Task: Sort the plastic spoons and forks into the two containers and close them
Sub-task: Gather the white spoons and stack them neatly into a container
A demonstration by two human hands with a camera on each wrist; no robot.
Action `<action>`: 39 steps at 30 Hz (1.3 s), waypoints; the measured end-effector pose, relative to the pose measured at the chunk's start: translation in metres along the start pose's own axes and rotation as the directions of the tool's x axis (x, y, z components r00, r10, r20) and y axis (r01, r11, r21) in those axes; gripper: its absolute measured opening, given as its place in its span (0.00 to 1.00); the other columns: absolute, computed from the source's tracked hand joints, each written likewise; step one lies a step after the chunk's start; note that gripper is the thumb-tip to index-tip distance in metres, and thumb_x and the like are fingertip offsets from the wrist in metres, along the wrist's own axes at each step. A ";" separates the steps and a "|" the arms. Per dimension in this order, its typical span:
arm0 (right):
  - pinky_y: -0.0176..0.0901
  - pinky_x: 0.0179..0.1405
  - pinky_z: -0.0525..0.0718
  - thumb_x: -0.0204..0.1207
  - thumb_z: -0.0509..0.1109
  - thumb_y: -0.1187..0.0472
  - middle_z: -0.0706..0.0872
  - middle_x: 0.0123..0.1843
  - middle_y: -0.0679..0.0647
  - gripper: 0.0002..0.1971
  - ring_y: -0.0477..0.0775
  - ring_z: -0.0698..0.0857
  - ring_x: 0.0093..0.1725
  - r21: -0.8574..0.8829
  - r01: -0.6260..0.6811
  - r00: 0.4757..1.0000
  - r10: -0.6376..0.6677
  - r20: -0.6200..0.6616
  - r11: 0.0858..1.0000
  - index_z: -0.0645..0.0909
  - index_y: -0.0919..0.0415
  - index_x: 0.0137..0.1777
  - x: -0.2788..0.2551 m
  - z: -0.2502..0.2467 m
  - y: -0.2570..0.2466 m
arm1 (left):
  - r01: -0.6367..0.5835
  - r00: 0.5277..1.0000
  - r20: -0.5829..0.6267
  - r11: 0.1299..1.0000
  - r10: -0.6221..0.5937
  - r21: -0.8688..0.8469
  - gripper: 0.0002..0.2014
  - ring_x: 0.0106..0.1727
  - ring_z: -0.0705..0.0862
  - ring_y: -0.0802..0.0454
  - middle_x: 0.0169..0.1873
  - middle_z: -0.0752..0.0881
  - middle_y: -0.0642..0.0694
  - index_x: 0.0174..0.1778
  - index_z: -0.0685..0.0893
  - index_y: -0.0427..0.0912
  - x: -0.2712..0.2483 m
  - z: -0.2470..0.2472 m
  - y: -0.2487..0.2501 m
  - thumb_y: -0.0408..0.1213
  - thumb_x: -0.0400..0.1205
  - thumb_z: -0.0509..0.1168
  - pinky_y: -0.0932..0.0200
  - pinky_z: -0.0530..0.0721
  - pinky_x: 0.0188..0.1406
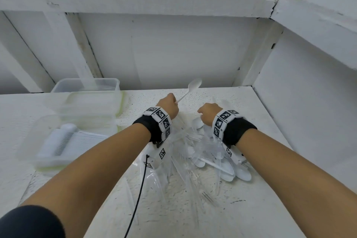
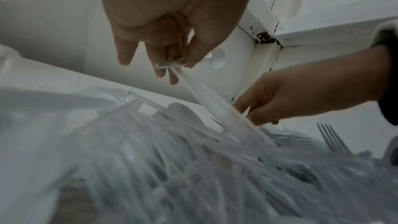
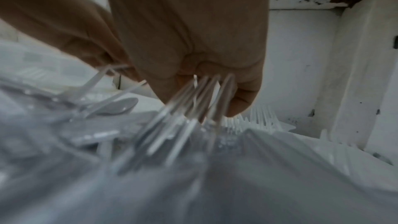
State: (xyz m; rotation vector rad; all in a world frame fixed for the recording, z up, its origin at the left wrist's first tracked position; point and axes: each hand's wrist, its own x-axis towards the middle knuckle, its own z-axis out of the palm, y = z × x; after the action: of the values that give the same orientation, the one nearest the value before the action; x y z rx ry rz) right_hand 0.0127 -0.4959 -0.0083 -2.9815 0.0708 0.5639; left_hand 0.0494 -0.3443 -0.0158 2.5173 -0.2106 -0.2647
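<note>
Head view: the left hand (image 1: 168,106), centre frame, grips a white spoon (image 1: 190,89) by its handle, bowl raised toward the upper right. The right hand (image 1: 208,112), curled, reaches into the cutlery pile (image 1: 195,158) at lower centre. Two clear containers (image 1: 85,102) stand at mid left, the nearer one holding stacked cutlery.

Left wrist view: fingers (image 2: 193,52) pinch thin handles.

Right wrist view: the curled right hand (image 3: 193,40) holds clear handles (image 3: 206,94); details blurred.

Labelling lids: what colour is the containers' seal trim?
Pale green seal, clearest in the head view.
</note>
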 end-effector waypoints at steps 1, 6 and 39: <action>0.47 0.63 0.79 0.82 0.57 0.65 0.82 0.66 0.59 0.17 0.60 0.80 0.64 -0.063 0.000 1.000 0.002 0.019 0.998 0.79 0.64 0.67 0.001 0.001 -0.001 | 0.001 1.000 -0.029 0.999 -0.002 -0.036 0.01 0.31 0.72 0.52 0.44 0.77 0.42 0.49 0.68 0.41 -0.002 -0.004 -0.004 0.34 0.86 0.53 0.61 0.68 0.26; 0.44 0.42 0.81 0.76 0.64 0.63 0.89 0.50 0.58 0.10 0.57 0.86 0.45 -0.133 0.030 0.999 -0.028 0.017 0.991 0.84 0.65 0.52 0.007 0.005 -0.005 | 0.044 0.998 -0.032 0.928 -0.060 -0.369 0.12 0.45 0.83 0.45 0.49 0.84 0.40 0.63 0.68 0.40 -0.009 -0.020 -0.017 0.28 0.84 0.53 0.58 0.79 0.37; 0.49 0.56 0.79 0.81 0.64 0.52 0.74 0.61 0.51 0.24 0.51 0.76 0.55 0.749 0.154 0.929 0.165 -0.332 0.644 0.64 0.56 0.74 -0.015 -0.033 -0.017 | 0.124 0.961 0.236 0.987 -0.145 0.100 0.03 0.26 0.71 0.56 0.27 0.76 0.49 0.43 0.83 0.39 -0.009 -0.018 -0.024 0.34 0.78 0.65 0.66 0.68 0.26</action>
State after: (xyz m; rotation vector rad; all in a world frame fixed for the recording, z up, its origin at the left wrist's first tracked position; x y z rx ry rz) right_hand 0.0112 -0.4827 0.0292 -2.1759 0.2761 -0.0743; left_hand 0.0470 -0.3128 -0.0137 2.5830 -0.1493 -0.6331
